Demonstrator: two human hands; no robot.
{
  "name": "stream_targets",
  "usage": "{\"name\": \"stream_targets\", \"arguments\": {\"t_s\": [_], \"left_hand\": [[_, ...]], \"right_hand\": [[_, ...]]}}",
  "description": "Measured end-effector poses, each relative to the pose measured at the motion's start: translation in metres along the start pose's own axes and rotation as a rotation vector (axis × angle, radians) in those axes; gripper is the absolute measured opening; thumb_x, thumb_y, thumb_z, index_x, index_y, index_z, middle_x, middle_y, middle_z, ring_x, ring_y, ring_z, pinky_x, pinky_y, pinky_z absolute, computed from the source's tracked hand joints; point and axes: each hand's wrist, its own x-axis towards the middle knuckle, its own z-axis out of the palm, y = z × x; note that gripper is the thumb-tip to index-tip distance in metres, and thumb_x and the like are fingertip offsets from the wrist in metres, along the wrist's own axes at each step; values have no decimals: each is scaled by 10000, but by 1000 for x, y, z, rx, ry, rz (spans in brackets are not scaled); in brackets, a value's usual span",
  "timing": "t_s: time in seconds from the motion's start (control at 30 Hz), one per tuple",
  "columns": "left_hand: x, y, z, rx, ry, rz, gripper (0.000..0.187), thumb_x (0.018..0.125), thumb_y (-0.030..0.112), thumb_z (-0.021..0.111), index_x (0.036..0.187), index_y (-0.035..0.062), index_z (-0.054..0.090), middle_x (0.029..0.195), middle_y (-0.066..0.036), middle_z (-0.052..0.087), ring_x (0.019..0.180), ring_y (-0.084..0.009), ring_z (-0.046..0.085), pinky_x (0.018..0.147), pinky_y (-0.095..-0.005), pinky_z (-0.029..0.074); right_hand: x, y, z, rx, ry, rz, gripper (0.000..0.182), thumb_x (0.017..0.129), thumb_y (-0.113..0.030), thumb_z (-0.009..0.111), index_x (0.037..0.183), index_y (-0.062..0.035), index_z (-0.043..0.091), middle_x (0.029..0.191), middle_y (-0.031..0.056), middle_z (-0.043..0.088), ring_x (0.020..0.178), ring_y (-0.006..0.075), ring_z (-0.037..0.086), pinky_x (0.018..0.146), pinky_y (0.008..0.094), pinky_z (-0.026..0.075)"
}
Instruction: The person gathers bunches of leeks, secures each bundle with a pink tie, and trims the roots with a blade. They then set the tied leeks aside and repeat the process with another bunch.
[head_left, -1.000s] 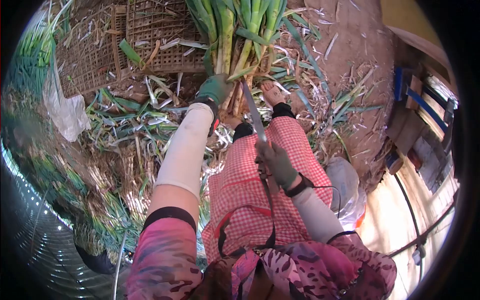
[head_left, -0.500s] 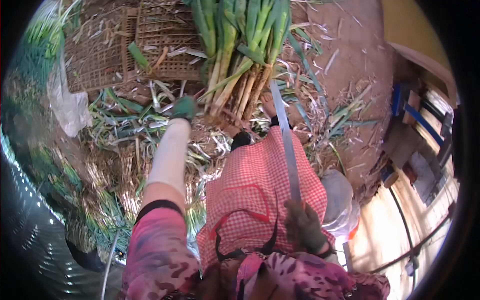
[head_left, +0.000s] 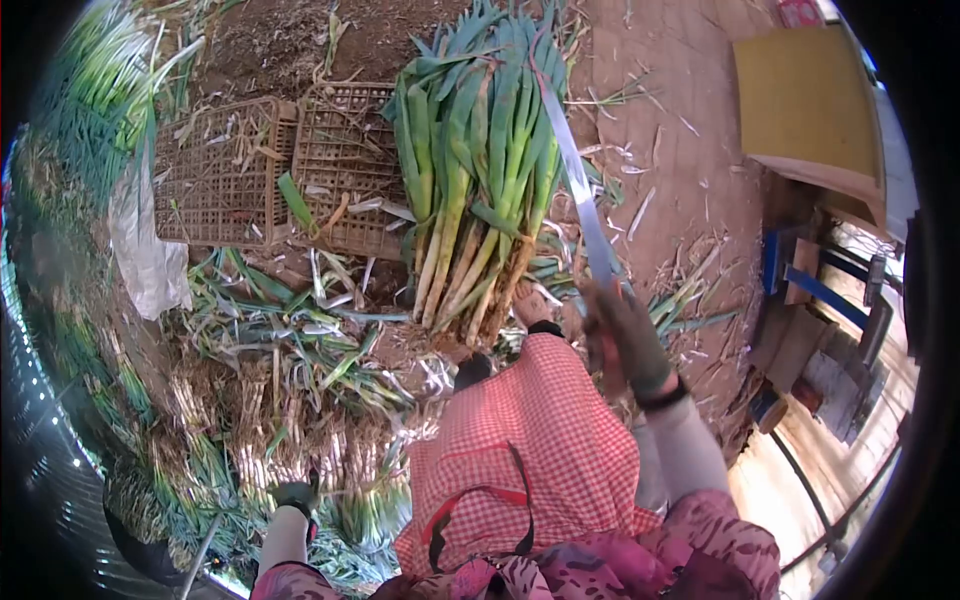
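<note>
My right hand, in a dark glove, is wrapped round the handle end of a long knife. Its straight metal blade points away from me, along the right side of a bundle of long green onions. The bundle lies in front of my feet, root ends towards me and leaves away. At lower left, my green-gloved left hand is at the pale stalks of a pile of green onions. Its fingers are too small and dark to read.
Two brown plastic crates lie left of the bundle, beside a white plastic sheet. Loose leaves and peelings litter the ground. A red checked apron covers my lap. A yellow-brown box stands at right.
My left hand has drawn back from near the bundle's roots to the pile at lower left. My right hand has moved forward from my lap with the knife. The view has tilted upward.
</note>
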Motion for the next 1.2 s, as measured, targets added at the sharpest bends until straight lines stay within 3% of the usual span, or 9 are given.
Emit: {"name": "stream_targets", "arguments": {"t_s": [0.07, 0.1, 0.2, 0.37, 0.53, 0.7, 0.97, 1.1, 1.2], "left_hand": [[-42, 45, -112, -135, 192, 24, 334, 865, 324, 478, 921, 64, 681, 856, -196, 678, 912, -341, 643, 849, -499, 457], [-28, 61, -135, -339, 444, 75, 294, 839, 289, 491, 821, 42, 649, 750, -176, 665, 774, -362, 650, 705, -489, 495], [9, 132, -222, -858, 698, 269, 361, 910, 434, 482, 972, 99, 605, 762, -229, 635, 759, -433, 612, 658, -504, 480], [23, 262, -401, -1001, 555, 501, 554, 797, 465, 662, 1115, 25, 554, 1007, -261, 629, 964, -388, 614, 804, -459, 477], [62, 337, -469, -724, 436, 419, 657, 740, 513, 701, 1144, 22, 534, 1077, -227, 632, 1011, -334, 625, 857, -421, 484], [99, 357, -457, -727, 542, 370, 583, 706, 460, 741, 1070, 36, 574, 985, -156, 681, 932, -301, 662, 750, -430, 523], [89, 322, -465, -869, 413, 608, 557, 790, 449, 666, 1121, 9, 582, 1031, -208, 653, 925, -340, 645, 815, -419, 491], [43, 269, -544, -1183, 836, 756, 435, 887, 397, 578, 1036, -8, 632, 851, -168, 679, 786, -276, 652, 719, -346, 492], [29, 271, -626, -1156, 1133, 844, 269, 901, 290, 563, 1072, 102, 650, 841, -71, 679, 751, -172, 617, 712, -326, 496]], "right_hand": [[45, -25, 9, 69, -85, -22, 329, 925, -382, 528, 1026, -69, 530, 707, 32, 553, 521, 122, 537, 451, 234, 437], [65, -38, 16, 159, -89, 38, 309, 925, -371, 530, 1019, -77, 529, 711, 31, 557, 540, 119, 544, 460, 229, 439], [134, -55, 21, 236, -95, -34, 315, 951, -321, 489, 1014, -30, 589, 721, 26, 601, 553, 113, 556, 488, 221, 462], [203, -94, 14, 348, -388, 108, 283, 954, -285, 486, 963, -22, 590, 694, 49, 601, 541, 141, 569, 476, 269, 481], [277, -72, 36, -50, -19, 33, 211, 931, -276, 500, 850, -84, 536, 654, 49, 532, 479, 169, 503, 424, 312, 429], [411, -41, 23, -225, 100, -72, 124, 900, -225, 528, 846, -114, 536, 675, 67, 543, 453, 215, 538, 378, 371, 410], [343, 16, 42, -713, 548, -592, 290, 880, -306, 545, 982, -36, 571, 924, 234, 632, 894, 382, 615, 749, 419, 474], [331, 54, 30, -630, 413, -670, 332, 887, -346, 521, 1081, -84, 579, 906, 221, 639, 852, 391, 618, 727, 423, 484], [333, 61, 36, -571, 426, -705, 353, 888, -366, 525, 1103, -91, 576, 902, 224, 641, 843, 406, 616, 720, 441, 484]]}}
